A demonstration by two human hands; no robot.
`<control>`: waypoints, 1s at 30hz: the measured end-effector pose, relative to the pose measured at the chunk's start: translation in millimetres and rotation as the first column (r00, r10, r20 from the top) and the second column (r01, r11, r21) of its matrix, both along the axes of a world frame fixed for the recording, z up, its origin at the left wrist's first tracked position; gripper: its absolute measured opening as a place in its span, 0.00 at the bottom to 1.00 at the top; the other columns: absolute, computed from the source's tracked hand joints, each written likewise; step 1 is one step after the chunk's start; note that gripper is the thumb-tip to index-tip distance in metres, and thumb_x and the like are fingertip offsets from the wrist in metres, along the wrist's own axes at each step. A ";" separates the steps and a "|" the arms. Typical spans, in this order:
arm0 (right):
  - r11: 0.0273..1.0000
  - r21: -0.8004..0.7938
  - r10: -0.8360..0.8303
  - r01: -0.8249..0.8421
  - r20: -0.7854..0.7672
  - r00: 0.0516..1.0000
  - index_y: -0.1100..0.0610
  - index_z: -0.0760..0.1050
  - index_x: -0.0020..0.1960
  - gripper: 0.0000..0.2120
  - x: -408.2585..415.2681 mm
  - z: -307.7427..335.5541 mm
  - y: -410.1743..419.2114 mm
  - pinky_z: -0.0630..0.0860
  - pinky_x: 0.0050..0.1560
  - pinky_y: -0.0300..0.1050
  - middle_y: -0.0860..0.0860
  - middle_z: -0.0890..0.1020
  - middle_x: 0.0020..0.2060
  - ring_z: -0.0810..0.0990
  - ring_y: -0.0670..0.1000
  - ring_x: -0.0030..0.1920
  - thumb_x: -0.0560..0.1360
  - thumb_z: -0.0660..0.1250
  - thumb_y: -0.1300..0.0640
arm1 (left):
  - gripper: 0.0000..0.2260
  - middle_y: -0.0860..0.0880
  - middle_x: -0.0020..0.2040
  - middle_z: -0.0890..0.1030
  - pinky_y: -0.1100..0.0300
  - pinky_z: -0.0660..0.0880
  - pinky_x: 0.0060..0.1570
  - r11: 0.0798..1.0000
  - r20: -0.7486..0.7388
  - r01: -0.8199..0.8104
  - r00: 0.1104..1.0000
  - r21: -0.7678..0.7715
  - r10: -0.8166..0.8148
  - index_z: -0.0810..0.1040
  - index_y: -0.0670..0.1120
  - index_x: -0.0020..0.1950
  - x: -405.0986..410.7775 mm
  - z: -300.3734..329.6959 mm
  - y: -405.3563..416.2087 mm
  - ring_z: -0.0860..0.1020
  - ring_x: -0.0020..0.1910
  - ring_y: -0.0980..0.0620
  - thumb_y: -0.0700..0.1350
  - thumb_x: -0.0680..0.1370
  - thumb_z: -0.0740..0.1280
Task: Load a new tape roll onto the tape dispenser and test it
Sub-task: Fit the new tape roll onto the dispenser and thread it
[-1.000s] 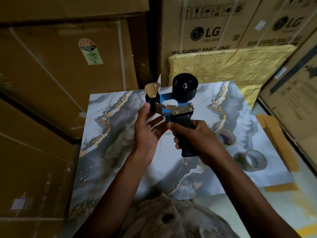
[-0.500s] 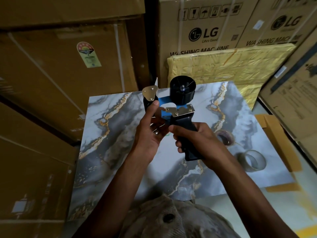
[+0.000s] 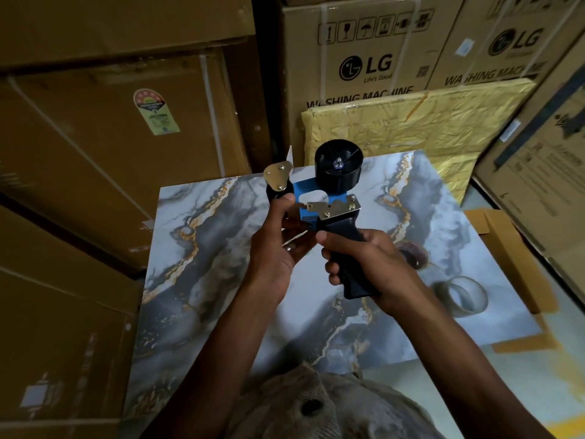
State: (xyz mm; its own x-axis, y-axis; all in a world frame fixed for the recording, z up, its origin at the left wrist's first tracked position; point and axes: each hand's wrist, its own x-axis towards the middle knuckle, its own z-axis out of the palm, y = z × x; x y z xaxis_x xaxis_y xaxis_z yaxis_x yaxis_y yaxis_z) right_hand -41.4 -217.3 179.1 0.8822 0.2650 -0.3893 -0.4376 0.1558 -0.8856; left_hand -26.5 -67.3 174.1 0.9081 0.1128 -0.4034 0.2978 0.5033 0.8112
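Observation:
I hold a hand-held tape dispenser above a marble-patterned table. It has a blue frame, a black handle, brass-coloured plates and a bare black spool hub with no roll on it. My right hand is wrapped round the handle. My left hand grips the dispenser's front end by the roller, thumb up on the frame. A clear tape roll lies on the table to the right. A darker brown roll lies just behind my right hand, partly hidden.
Large cardboard boxes stand behind and to the left of the table. A yellow wrapped panel leans at the back edge. More cartons stand on the right, with a flat cardboard piece beside the table.
My left hand's fingers have closed from a loose open touch into a grip on the dispenser's front end. The dispenser has tilted slightly, and its hub now faces me more.

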 end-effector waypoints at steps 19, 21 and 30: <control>0.999 -0.001 -0.037 0.037 -0.043 0.998 0.64 0.80 0.54 0.18 5.1 -13.8 -2.7 0.68 0.42 0.54 0.56 0.77 0.34 0.75 0.54 0.33 0.72 0.77 0.52 | 0.14 0.43 0.50 0.85 0.57 0.77 0.48 0.999 -0.016 -0.004 1.000 -0.034 0.003 0.83 0.42 0.56 -3.2 -6.8 -8.1 0.83 0.47 0.50 0.51 0.78 0.67; 0.999 -0.002 -0.038 0.038 -0.048 0.998 0.62 0.81 0.54 0.18 5.7 -14.6 -2.5 0.67 0.44 0.54 0.56 0.77 0.34 0.75 0.54 0.33 0.71 0.78 0.52 | 0.15 0.43 0.50 0.85 0.57 0.77 0.50 0.999 -0.024 -0.015 1.000 -0.043 0.014 0.83 0.42 0.56 -3.9 -8.2 -8.9 0.82 0.48 0.50 0.51 0.77 0.68; 0.998 -0.031 -0.062 0.060 -0.057 0.996 0.65 0.82 0.47 0.15 2.4 -22.4 1.3 0.70 0.42 0.53 0.58 0.77 0.35 0.76 0.55 0.35 0.73 0.76 0.52 | 0.14 0.45 0.46 0.84 0.57 0.77 0.41 0.994 -0.063 -0.023 0.998 -0.109 0.016 0.83 0.43 0.53 -17.5 -21.1 -18.9 0.82 0.43 0.51 0.52 0.78 0.67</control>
State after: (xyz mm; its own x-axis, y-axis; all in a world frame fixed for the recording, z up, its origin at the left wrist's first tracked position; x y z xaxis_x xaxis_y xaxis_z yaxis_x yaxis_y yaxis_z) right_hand -39.0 -216.0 156.7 0.8722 0.1990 -0.4469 -0.4786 0.1585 -0.8636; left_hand -44.0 -86.2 152.9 0.8788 0.0823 -0.4700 0.3354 0.5942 0.7311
